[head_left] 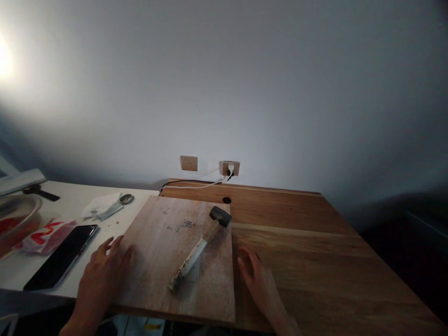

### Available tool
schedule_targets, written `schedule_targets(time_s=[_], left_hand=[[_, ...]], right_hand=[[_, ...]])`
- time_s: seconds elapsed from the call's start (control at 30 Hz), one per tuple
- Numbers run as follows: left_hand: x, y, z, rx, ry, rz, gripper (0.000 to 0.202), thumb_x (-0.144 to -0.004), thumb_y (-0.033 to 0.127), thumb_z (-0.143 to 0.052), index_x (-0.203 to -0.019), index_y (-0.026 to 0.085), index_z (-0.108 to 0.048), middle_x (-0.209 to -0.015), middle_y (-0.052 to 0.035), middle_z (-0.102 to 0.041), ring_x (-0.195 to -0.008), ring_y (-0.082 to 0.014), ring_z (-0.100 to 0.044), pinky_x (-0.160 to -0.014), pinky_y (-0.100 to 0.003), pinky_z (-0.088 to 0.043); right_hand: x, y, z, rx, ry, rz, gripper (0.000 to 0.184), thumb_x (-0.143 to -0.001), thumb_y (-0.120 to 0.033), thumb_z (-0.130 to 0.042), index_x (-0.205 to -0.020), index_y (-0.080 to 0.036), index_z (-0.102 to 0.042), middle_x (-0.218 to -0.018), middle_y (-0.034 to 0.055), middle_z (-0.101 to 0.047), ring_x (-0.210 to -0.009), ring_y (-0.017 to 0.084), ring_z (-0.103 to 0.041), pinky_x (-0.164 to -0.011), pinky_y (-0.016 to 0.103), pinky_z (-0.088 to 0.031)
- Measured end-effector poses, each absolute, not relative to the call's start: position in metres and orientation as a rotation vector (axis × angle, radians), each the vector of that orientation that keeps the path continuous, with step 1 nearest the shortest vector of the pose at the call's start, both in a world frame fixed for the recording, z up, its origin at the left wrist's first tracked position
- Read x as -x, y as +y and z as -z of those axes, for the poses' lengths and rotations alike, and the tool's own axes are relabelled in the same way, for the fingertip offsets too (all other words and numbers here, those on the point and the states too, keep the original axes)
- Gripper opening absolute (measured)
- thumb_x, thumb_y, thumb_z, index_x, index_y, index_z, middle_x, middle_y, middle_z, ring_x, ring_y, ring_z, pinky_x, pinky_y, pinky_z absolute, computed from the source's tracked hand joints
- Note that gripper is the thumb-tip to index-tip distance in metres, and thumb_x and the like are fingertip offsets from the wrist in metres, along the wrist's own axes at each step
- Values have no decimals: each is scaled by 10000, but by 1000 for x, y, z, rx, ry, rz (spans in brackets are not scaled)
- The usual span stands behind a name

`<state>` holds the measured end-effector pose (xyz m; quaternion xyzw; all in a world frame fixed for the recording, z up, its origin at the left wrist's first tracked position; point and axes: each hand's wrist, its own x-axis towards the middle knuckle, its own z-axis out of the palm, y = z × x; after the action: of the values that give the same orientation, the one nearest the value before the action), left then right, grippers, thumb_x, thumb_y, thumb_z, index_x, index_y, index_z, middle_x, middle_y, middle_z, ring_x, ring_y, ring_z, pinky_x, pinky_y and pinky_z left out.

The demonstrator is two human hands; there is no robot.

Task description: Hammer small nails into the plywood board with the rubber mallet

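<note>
Your left hand and right hand are loosely spread; the black-headed mallet lies between them, on the wooden board.

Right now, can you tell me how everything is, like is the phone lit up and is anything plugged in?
Phone: screen dark
White plug: pushed into the wall socket
Mallet: lying on the board, not held
Board: lying flat
Small metal pieces: loose on the board
Bowl: uncovered, something red inside
Left hand: open, seems empty
Right hand: open, seems empty
</note>
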<state>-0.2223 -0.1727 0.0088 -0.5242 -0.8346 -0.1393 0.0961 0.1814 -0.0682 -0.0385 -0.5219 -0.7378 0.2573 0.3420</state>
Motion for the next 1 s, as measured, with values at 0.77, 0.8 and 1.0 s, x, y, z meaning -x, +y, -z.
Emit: schedule_targets(time_s=[0.77,0.8,1.0], left_hand=[[133,-148,2,1876,-2740,677,500,-955,478,-392,-1246,171,-658,-1187,-148,-750,-1021,-317,-733,-923,-446,-563],[127,-151,4,1947,-2746,705,477,-959,473,-396,-1238,193,-662,-1155,-127,-763,-981,-300,-745,-895,-423,-575],[109,-153,0,2168,-2544,557,380,-966,443,-416,-1114,250,-709,-1055,-79,-779,-960,-297,-744,-841,-409,-595]], right_hand=[[-295,-75,13,1660,-1770,-747,415,-934,-494,-502,-1200,-243,-700,-1122,109,-819,-1024,298,-785,-902,417,-620],[-309,-77,13,1691,-1747,-716,406,-926,-504,-511,-1180,-252,-704,-1095,107,-826,-1004,300,-791,-877,406,-625],[-359,-94,14,1843,-1645,-606,445,-885,-567,-549,-1142,-235,-698,-954,109,-828,-794,295,-793,-718,381,-626]])
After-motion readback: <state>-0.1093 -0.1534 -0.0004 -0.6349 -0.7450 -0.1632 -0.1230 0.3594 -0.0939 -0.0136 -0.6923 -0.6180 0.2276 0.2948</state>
